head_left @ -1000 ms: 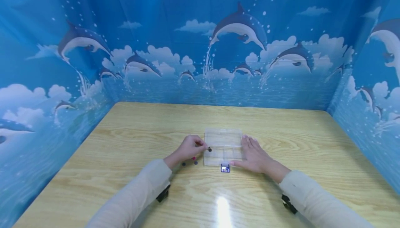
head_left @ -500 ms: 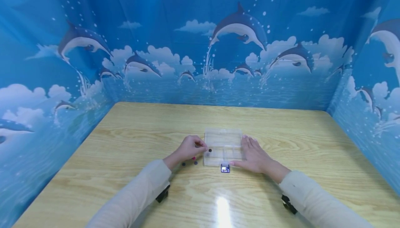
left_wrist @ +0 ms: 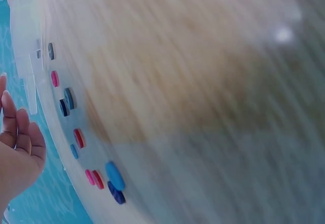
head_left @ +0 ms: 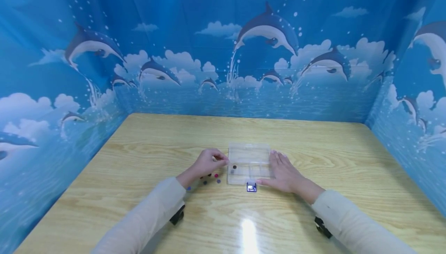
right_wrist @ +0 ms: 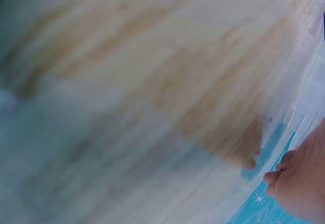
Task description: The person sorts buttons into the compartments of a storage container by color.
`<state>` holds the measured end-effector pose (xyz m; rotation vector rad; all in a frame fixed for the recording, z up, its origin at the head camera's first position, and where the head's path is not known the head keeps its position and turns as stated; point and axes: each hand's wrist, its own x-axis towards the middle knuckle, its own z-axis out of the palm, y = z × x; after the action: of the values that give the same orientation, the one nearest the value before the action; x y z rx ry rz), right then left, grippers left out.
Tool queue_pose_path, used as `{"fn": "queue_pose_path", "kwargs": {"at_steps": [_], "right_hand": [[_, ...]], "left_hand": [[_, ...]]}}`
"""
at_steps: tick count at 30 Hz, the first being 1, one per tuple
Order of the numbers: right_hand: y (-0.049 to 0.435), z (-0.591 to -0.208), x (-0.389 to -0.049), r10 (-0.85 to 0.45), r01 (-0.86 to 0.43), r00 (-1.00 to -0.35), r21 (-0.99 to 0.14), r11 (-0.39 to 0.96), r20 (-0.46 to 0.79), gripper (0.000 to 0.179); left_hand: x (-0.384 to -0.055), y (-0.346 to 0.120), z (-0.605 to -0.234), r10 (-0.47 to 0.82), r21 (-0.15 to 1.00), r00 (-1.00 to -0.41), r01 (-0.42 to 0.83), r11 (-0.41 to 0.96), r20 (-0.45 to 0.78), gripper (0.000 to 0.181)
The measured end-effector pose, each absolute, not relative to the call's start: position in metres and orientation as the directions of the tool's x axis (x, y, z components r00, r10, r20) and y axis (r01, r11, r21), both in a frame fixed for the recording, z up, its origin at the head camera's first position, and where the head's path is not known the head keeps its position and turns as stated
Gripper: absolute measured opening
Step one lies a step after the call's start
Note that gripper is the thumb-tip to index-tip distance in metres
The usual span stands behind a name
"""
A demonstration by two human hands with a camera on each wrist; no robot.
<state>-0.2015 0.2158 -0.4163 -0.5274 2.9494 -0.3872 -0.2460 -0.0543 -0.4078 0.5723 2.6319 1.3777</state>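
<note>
A clear plastic compartment box (head_left: 240,183) lies on the table with its lid (head_left: 249,152) folded back and a blue latch (head_left: 251,187) at its front. One dark round piece (head_left: 235,167) shows in its left compartment. By the box's left edge, my left hand (head_left: 208,162) has loosely bent fingers, with nothing seen between them in the left wrist view. My right hand (head_left: 285,175) lies along the box's right side, fingers extended and thumb near the front edge. Several small flat discs lie left of the box, among them a pink disc (left_wrist: 55,78) and a light blue disc (left_wrist: 115,176).
The wood-grain table (head_left: 306,145) extends around the box. Dolphin-print curtains (head_left: 195,64) enclose its back and sides. More discs, including a red disc (left_wrist: 79,138) and a navy disc (left_wrist: 116,192), lie under and beside the left forearm.
My left hand has let go of the dark disc, which stays in the left compartment, and has drawn slightly left, uncovering more discs. My right hand has stayed put.
</note>
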Motion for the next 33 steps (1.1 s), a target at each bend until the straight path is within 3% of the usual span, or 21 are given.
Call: {"fn": "queue_pose_path", "kwargs": {"at_steps": [17, 33], "right_hand": [[0.216, -0.417, -0.202, -0.361, -0.331, -0.930, -0.275, 0.903, -0.064, 0.104], [0.216, -0.416, -0.201, -0.362, -0.336, -0.931, -0.267, 0.903, -0.055, 0.103]], "left_hand": [[-0.243, -0.074, -0.412, 0.431, 0.817, -0.895, 0.334, 0.469, 0.119, 0.016], [-0.234, -0.082, -0.413, 0.451, 0.802, -0.890, 0.320, 0.504, 0.072, 0.021]]}}
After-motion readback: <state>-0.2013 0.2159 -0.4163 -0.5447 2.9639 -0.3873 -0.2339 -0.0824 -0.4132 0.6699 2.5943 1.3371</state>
